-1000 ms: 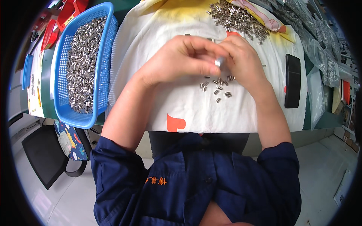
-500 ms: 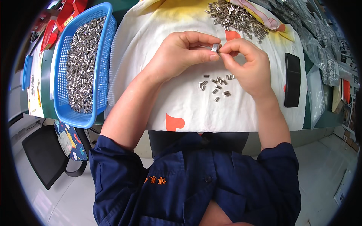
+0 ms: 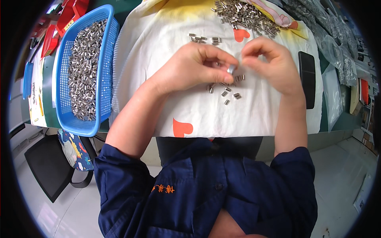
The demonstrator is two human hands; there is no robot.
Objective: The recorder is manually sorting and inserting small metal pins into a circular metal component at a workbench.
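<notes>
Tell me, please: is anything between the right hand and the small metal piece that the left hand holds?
Nothing visible is. The left hand pinches the small metal sleeve at its fingertips, and the right hand is just beside it, with only a narrow open gap over the white cloth.

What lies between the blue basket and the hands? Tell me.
Head view: between the blue basket and the left hand is only bare white cloth; the right hand sits beyond, a small metal sleeve pinched by the left fingers.
</notes>
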